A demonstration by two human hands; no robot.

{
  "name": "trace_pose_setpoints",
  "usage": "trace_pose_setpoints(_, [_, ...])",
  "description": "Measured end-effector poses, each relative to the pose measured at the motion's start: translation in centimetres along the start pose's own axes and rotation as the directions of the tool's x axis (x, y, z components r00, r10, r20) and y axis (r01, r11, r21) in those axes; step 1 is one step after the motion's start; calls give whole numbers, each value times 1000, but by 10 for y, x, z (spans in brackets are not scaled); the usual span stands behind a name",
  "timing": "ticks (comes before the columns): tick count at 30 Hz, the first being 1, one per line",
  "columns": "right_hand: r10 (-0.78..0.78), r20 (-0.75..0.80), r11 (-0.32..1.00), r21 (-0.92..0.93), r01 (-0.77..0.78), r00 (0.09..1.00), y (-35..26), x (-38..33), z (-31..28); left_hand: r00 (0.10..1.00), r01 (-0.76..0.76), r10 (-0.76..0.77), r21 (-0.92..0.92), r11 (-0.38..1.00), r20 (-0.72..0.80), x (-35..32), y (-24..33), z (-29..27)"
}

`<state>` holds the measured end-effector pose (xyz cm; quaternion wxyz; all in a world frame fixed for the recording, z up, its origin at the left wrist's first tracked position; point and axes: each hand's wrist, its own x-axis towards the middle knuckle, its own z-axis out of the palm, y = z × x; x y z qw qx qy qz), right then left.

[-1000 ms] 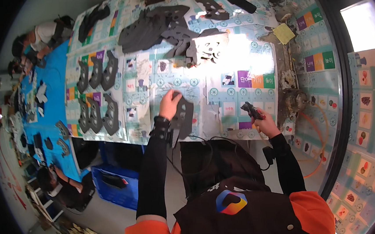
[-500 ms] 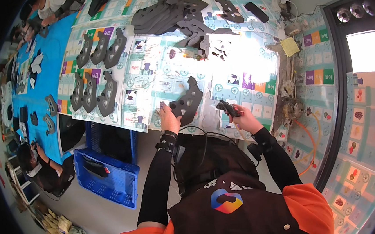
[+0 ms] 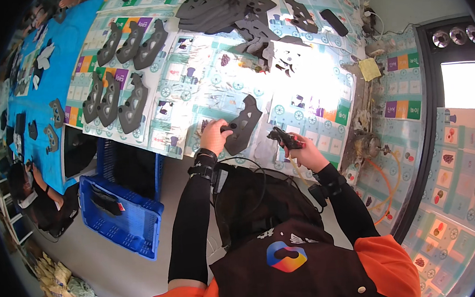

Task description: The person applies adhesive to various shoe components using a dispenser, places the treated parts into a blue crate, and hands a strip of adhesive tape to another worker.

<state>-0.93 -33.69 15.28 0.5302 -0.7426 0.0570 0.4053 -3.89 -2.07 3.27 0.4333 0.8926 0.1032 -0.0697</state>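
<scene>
In front of me on the table lies a dark grey curved flat piece with cut-outs (image 3: 246, 126), apparently foam. My left hand (image 3: 214, 138) is at its left edge, thumb and fingers closed on a small black round part (image 3: 226, 128). Whether that part touches the grey piece I cannot tell. To the right, my right hand (image 3: 303, 151) grips a black hand tool with a little red on it (image 3: 282, 138), held over the table with its tip toward the grey piece. The tool's exact kind is unclear.
Similar grey pieces (image 3: 133, 103) lie in two rows at the left, and a heap of them (image 3: 218, 10) at the back. A blue crate (image 3: 122, 233) stands below the table's left side. Beyond is a blue-covered table (image 3: 69, 67) with other people. An orange hose (image 3: 385, 184) hangs at the right.
My left hand has moved slightly up along the grey piece's edge, its fingers now pinching the small black part. My right hand still holds the tool. The whole view has shifted a little.
</scene>
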Motion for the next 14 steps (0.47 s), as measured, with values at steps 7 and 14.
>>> trace_pose_setpoints(7, [36, 26, 979, -202, -30, 999, -13, 28, 15, 984, -129, 130, 15, 992, -126, 22, 1, 23])
trace_pose_setpoints(14, [84, 81, 943, -329, -53, 993, -25, 46, 36, 971, 227, -217, -96, 969, 101, 28, -32, 15])
